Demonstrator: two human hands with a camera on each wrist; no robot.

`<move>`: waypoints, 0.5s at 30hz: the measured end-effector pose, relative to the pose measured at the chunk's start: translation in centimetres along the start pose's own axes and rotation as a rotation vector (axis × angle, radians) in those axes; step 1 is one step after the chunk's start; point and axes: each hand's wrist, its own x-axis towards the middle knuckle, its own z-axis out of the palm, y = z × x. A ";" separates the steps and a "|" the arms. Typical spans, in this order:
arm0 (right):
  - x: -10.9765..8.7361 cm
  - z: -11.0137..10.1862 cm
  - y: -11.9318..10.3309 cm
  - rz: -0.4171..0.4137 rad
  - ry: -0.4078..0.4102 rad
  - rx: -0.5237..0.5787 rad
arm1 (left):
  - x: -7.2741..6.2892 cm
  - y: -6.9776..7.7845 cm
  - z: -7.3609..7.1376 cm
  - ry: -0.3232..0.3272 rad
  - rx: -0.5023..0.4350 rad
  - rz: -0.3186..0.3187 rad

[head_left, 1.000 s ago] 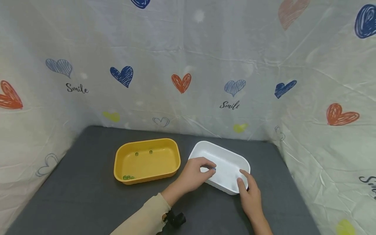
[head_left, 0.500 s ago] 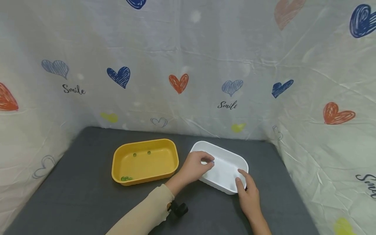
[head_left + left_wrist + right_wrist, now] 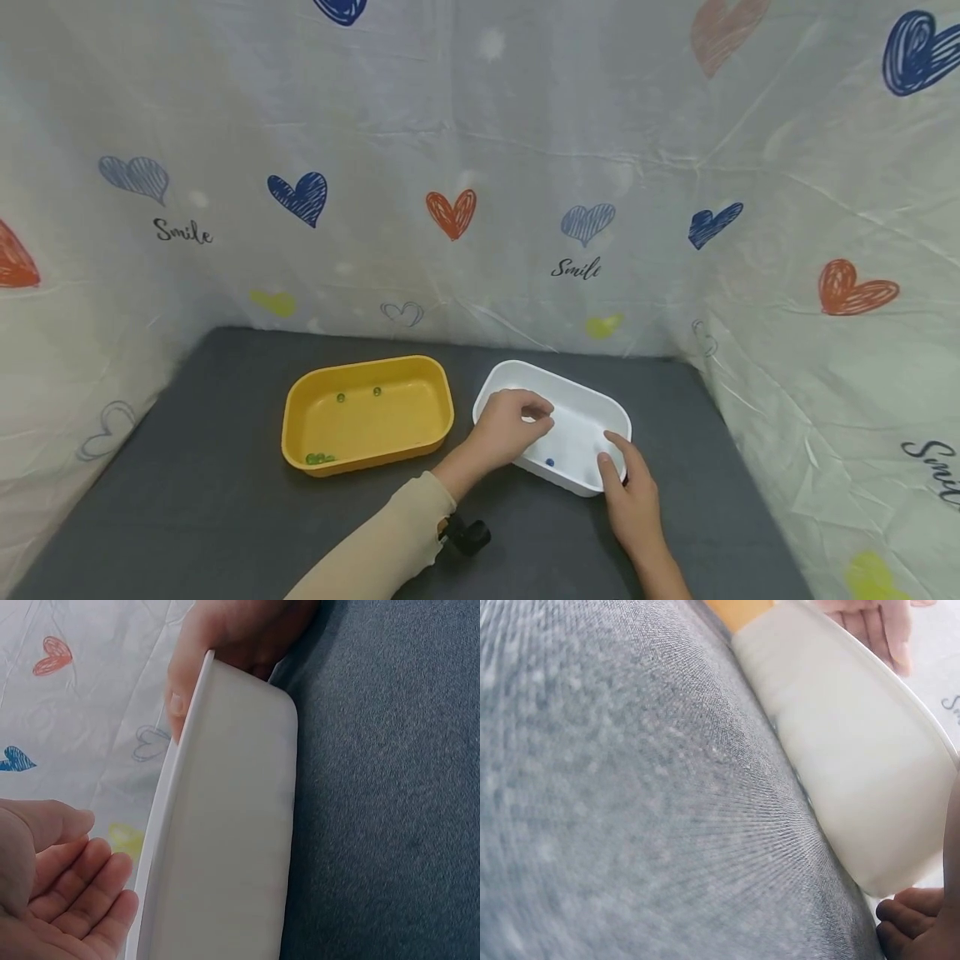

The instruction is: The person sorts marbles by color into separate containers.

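Observation:
In the head view my left hand hovers over the left side of a white tray, fingers loosely bent. Nothing shows between its thumb and fingertips, and the left wrist view shows the same hand beside the tray's rim with bare fingers. A small blue marble lies on the tray floor near its front wall. At the tray's right front corner, my right hand grips the rim. Its other fingers are bent against the outside of that corner in the right wrist view.
To the left stands a yellow tray with several green marbles: two near its back wall, the others bunched at the front left corner. A dark grey cloth covers the table. A white curtain printed with hearts hangs behind it.
The blue marble that was between the left hand's thumb and finger has been let go and now lies in the white tray. The right hand stays at the corner.

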 end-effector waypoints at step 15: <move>0.0 0.1 -0.1 -0.016 0.006 -0.017 | -0.6 0.0 -0.8 0.015 -0.007 -0.027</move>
